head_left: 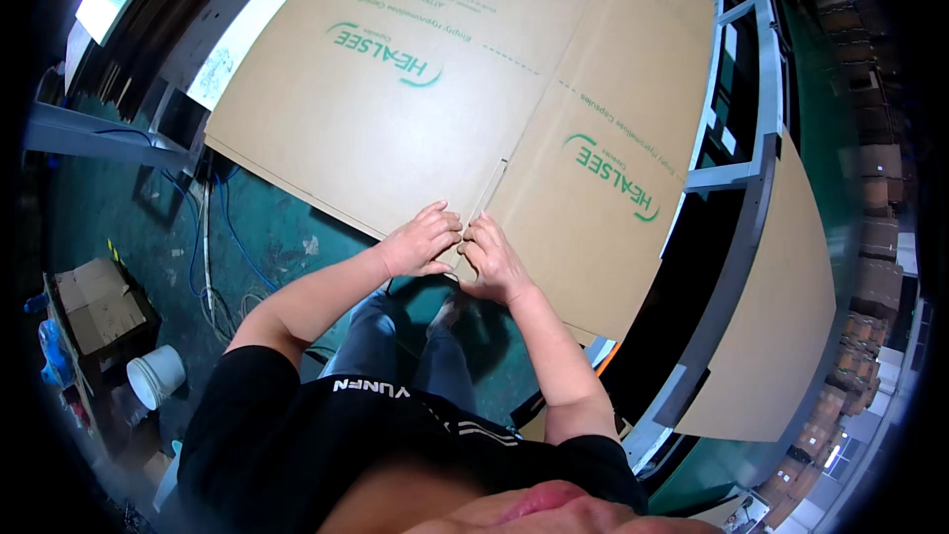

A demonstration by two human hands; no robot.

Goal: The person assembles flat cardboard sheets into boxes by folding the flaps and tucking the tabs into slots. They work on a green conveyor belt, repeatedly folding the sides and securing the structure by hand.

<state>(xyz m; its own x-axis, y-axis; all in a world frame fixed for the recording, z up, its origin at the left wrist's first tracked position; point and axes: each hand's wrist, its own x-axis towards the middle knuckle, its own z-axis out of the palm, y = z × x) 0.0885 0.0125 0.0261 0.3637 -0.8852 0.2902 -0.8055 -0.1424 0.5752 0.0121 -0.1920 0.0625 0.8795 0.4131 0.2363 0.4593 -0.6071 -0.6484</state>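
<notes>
A large flat brown cardboard sheet (415,129) with green print lies in front of me, with at least one more sheet showing beneath its left edge. A narrow slot (491,188) runs from its near edge up between two panels. My left hand (423,241) grips the near edge just left of the slot, fingers bent on top and thumb low at the edge. Close beside it on the right, my right hand (492,262) holds the edge with curled fingers. The fingertips of both hands almost meet at the slot. What lies under the fingers is hidden.
Right of the sheet stands a metal frame (727,176), with another brown board (766,326) beyond it. A white bucket (156,377) and an open carton (99,307) are at the lower left. Blue hoses (232,227) trail over the green floor. Stacked cardboard (875,227) lines the far right.
</notes>
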